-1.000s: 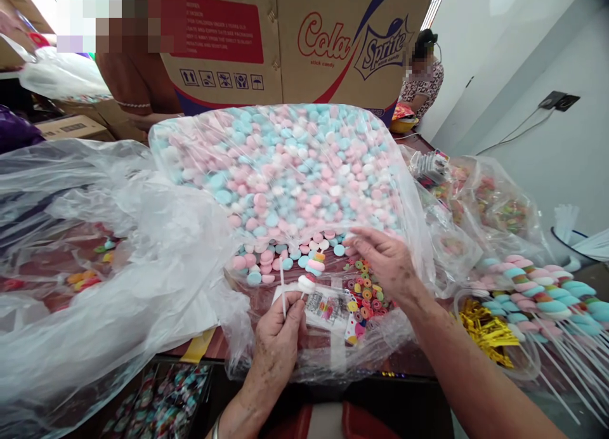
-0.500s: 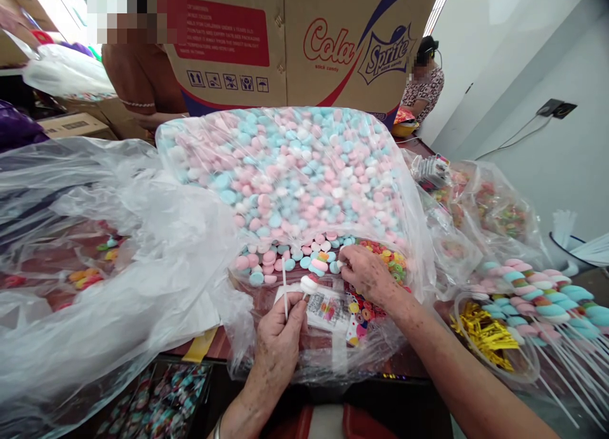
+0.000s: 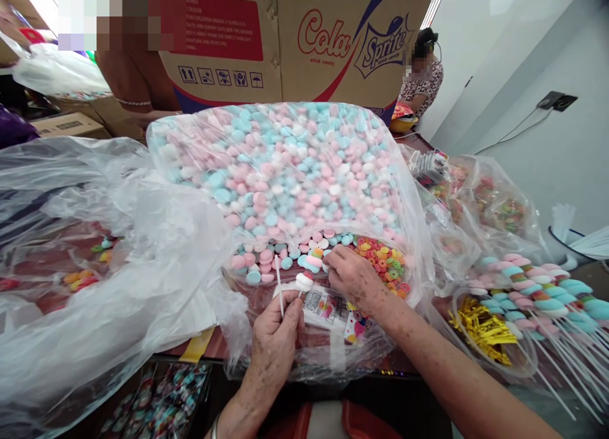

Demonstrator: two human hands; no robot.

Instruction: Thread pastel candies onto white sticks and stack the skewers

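My left hand (image 3: 275,328) is closed on a bare white stick (image 3: 278,283) and on another stick that carries a white marshmallow (image 3: 303,281) with a red gummy ring. Just beyond lies a stack of pink and blue marshmallows with an orange-yellow gummy ring (image 3: 314,259); whether it shares that stick I cannot tell. My right hand (image 3: 354,275) has its fingertips pinched at the right of this stack, apparently on a pale blue marshmallow (image 3: 326,268) mostly hidden by the fingers. Loose marshmallows (image 3: 269,258) and gummy rings (image 3: 380,258) lie around the hands.
A large clear bag of marshmallows (image 3: 285,166) fills the middle, before a cardboard box (image 3: 228,39). Finished-looking candy skewers (image 3: 547,293) and a tub of gold ties (image 3: 485,331) stand right. Plastic sheeting (image 3: 157,268) covers the left. Two other people are behind.
My right hand has come a little left, closer to the marshmallow stack. My left hand keeps its hold on the sticks. The whole view has shifted slightly.
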